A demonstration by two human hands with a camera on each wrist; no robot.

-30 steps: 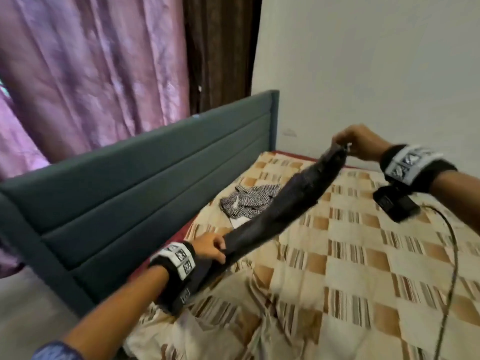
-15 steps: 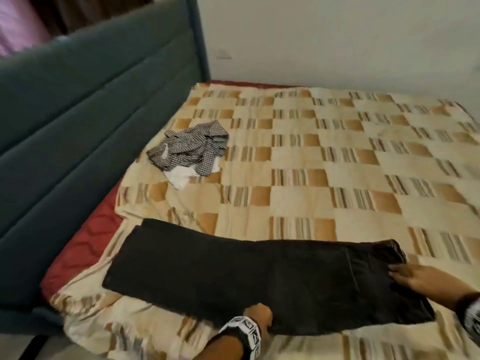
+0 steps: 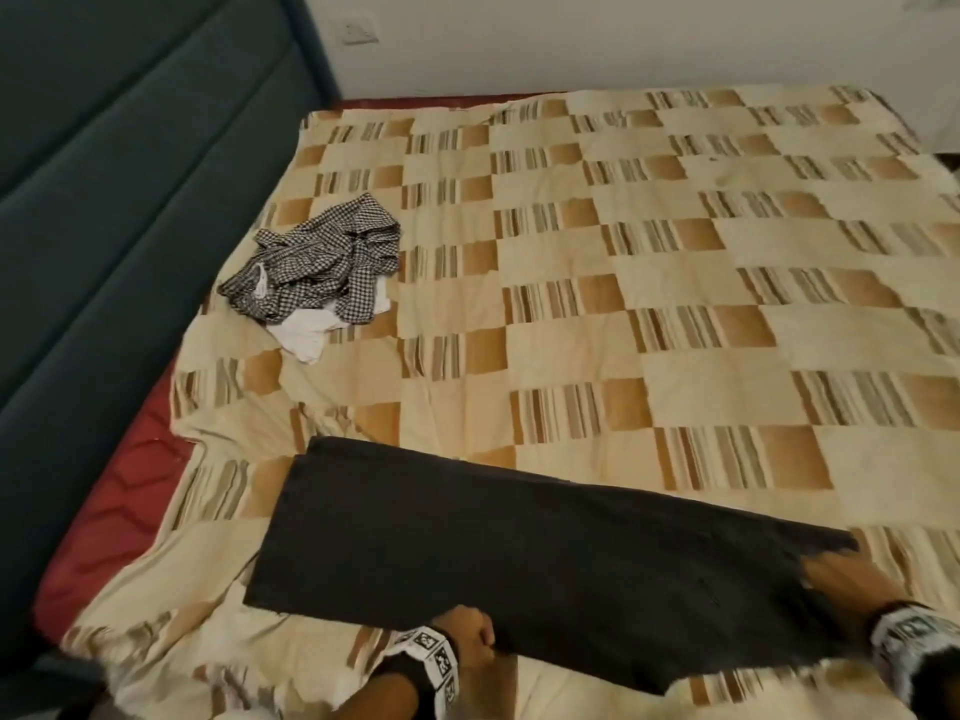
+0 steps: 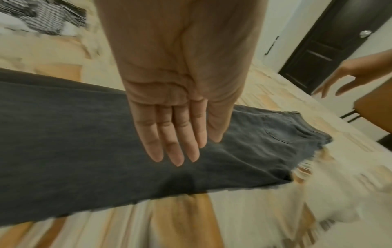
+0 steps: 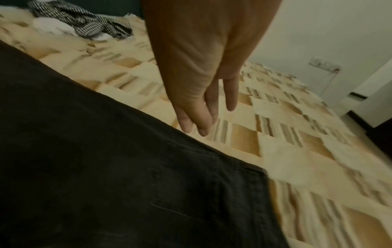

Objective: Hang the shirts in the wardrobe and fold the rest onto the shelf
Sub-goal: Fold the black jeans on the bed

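Note:
Dark grey jeans [image 3: 519,553] lie flat across the near part of the bed, waist and back pocket [image 4: 282,127] to the right. My left hand [image 3: 467,639] is at their near edge around the middle. In the left wrist view its fingers [image 4: 176,134] are straight and together over the denim, holding nothing. My right hand [image 3: 831,579], blurred, is at the waist end with straight fingers [image 5: 203,114] over the far edge of the jeans [image 5: 106,167]. A crumpled black-and-white checked shirt [image 3: 322,267] lies further back on the left, on top of a white garment [image 3: 306,337].
The beige and brown checked bedspread [image 3: 675,304] covers the bed, rumpled at the near left corner. A dark green padded headboard [image 3: 104,200] runs along the left, with red mattress [image 3: 114,511] exposed beside it. A dark door [image 4: 331,42] stands beyond the bed's right side.
A second ago both hands held the jeans stretched in the air. The jeans now lie flat on the bed, and both hands have let go with fingers straightened.

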